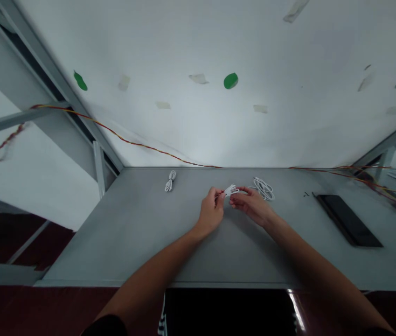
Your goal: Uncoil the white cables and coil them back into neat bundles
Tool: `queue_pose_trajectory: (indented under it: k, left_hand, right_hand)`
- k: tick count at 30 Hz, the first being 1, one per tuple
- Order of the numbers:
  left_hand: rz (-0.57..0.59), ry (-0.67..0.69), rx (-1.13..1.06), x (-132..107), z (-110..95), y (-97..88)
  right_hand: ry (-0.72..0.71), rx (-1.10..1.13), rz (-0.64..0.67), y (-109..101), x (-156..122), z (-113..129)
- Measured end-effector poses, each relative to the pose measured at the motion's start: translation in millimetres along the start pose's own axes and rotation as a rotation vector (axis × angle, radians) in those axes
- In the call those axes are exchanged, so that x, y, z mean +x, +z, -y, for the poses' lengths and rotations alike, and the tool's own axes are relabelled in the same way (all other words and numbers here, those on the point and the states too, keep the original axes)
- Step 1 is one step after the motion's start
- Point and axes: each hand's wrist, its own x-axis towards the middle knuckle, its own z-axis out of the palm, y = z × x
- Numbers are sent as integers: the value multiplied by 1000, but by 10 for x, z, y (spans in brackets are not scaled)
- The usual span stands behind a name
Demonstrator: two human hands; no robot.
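Observation:
A small bundle of white cable (232,190) is held between my two hands, above the middle of the grey table. My left hand (212,207) pinches its left end with thumb and fingers. At its right side, the fingers of my right hand (252,205) are closed on the same bundle. Just beyond my right hand lies a loosely coiled white cable (263,188) on the tabletop. Farther left, a second white cable (170,181) lies folded and bound round its middle with a dark tie.
The grey table (142,233) meets a white back panel (184,126) with green stickers and tape pieces. A flat black device (348,219) lies on the right, near small dark bits (306,194). A twisted red-yellow wire (124,139) runs along the panel. Metal frame posts stand at both sides.

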Motion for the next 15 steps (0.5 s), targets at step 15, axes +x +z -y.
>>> queue_pose_trajectory:
  k: [15]
  left_hand:
    - [33,10,72,21,46,6]
  right_hand:
    - [-1011,-1377,14,-77,7,-263]
